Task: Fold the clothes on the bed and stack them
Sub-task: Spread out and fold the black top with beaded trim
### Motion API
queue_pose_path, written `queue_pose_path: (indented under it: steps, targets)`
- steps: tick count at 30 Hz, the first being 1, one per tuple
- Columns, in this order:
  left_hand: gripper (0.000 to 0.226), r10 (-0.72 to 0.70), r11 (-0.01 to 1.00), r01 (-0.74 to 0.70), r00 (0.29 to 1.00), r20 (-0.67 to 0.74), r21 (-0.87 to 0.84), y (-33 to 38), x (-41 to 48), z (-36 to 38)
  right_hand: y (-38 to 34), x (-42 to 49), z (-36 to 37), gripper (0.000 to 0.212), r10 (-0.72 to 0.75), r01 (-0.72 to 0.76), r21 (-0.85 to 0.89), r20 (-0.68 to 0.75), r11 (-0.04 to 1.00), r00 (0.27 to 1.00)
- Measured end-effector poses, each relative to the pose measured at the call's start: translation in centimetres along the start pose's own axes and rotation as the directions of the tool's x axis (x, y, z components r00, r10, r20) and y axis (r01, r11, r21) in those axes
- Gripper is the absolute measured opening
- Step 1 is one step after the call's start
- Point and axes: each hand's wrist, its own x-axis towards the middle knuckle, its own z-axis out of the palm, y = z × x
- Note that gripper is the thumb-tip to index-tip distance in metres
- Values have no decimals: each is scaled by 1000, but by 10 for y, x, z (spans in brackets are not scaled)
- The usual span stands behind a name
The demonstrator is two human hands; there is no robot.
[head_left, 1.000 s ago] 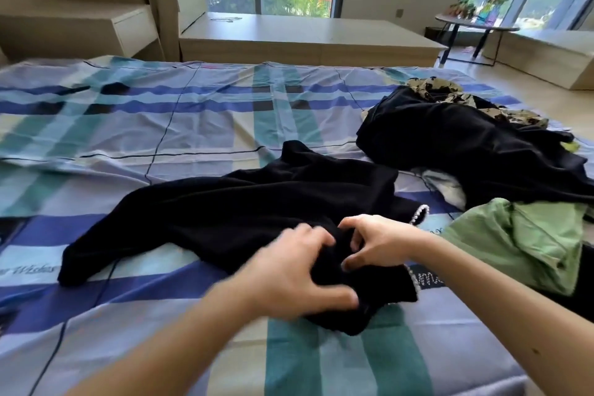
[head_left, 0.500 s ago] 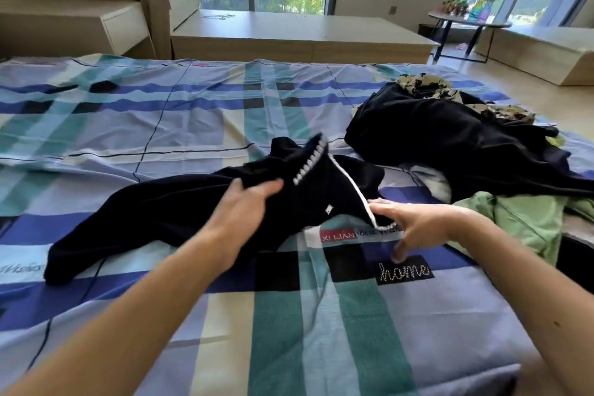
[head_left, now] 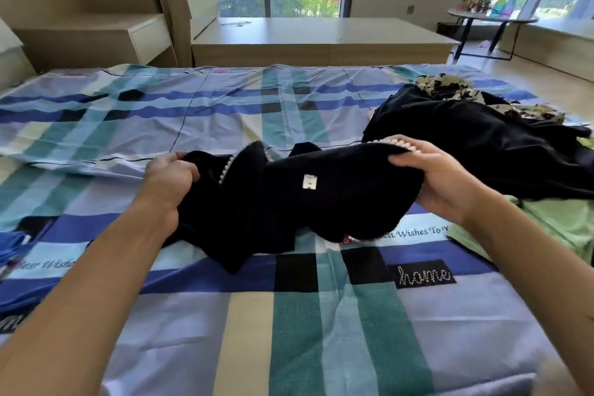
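Both hands on one black top, mid-fold, over the bed. My left hand is clenched on a fistful of cloth at one end. My right hand grips the other end, thumb on top and fingers underneath. The top hangs bunched and twisted between them, and its lower folds sag onto the sheet below my wrists.

The trouble I foresee lies in that twist. If I lay the top down as it is, a sleeve may be trapped underneath and the fold would come out lumpy. Pulling my hands apart hard to clear it could strain the pearl trim running beside my left hand and across my right thumb, or snag a bead in the knit.

The other hazard is the unfolded pile just beyond my right hand, dark cloth against dark cloth. A green garment lies under my right forearm. Swinging the top rightward could drag either into the fold, or I could pinch a stray layer without noticing. I judge the open sheet towards my left hand the safer place to spread it.
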Motion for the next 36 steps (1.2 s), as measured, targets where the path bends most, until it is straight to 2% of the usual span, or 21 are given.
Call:
queue_pose_path:
  steps: [2, 3, 5, 7, 8, 9, 10, 11, 12, 13, 14, 16, 18, 20, 23, 25, 27, 30, 32, 34, 36]
  targets:
    - [26, 168, 976, -158, 984, -58, 150, -3, 2, 4, -7, -8, 3, 35, -3, 2, 185, 7, 983, 1000]
    - [22, 215, 960, -212, 977, 2, 181, -4, -2, 9, -7, -10, 4, 38, 3, 0, 244, -11, 970, 1000]
    - [11, 191, 944, -254, 941, 281, 211, -10, -18, 26, -4, -12, 9, 42, 5, 7, 343, -32, 939, 999]
    - [59, 86, 854, -349, 826, 556, 387, -21, -35, 41, -1, -10, 15, 50, -8, 23, 413, -38, 910, 999]
    - [84, 34, 716, -458, 777, 628, 527, -30, -40, 47, 0, -8, 17, 54, -22, 33, 423, -31, 906, 999]
    - [96, 6, 515, -557, 763, 647, 651, -39, -41, 51, 3, -5, 15, 62, -22, 25, 408, -13, 912, 1000]
    - [97, 15, 311, -609, 771, 636, 730, -49, -40, 55, 7, -2, 13, 74, 2, 0, 337, -4, 941, 1000]
    - [91, 38, 202, -592, 801, 598, 780, -56, -36, 58, 11, 2, 9, 95, 51, -45, 193, -24, 980, 998]
    - [79, 57, 197, -555, 829, 556, 808, -58, -33, 60, 14, 2, 9, 115, 111, -112, -13, -59, 994, 992]
    - [65, 67, 241, -517, 853, 517, 822, -59, -29, 61, 18, 1, 9, 123, 172, -196, -233, -122, 953, 978]
    - [50, 64, 298, -484, 870, 488, 823, -59, -25, 62, 22, -2, 11, 115, 220, -280, -407, -188, 870, 957]
    - [26, 56, 398, -450, 882, 468, 800, -56, -20, 59, 30, -7, 10, 73, 312, -387, -565, -229, 729, 922]
    - [20, 97, 516, -428, 890, 446, 742, -48, -19, 53, 41, -8, 5, 59, 410, -451, -610, -216, 652, 886]
    - [23, 197, 666, -410, 902, 383, 623, -36, -19, 47, 40, -3, -1, 62, 397, -435, -592, -202, 679, 895]
    - [14, 337, 805, -413, 909, 245, 427, -15, -20, 32, 19, 4, -7, 62, 159, -277, -409, -298, 870, 941]
    - [9, 378, 866, -415, 908, 180, 277, -3, -21, 23, 0, 2, -7, 66, -43, -105, -325, -416, 940, 908]
    - [17, 403, 889, -425, 903, 150, 169, 2, -24, 19, -11, -4, -7, 67, -219, 6, -394, -497, 919, 840]
    - [40, 457, 862, -474, 880, 132, 181, 2, -22, 16, -13, -14, -3, 63, -348, -20, -576, -521, 817, 780]
    - [42, 405, 859, -450, 889, 213, 246, -1, -20, 15, -8, -15, 0, 63, -308, -83, -606, -513, 791, 801]
    - [43, 237, 857, -373, 898, 371, 356, -7, -23, 17, -3, -15, 3, 64, -212, -139, -595, -481, 791, 851]
    - [60, 77, 715, -416, 846, 527, 563, -19, -28, 21, 3, -14, 5, 63, -123, -125, -523, -414, 843, 902]
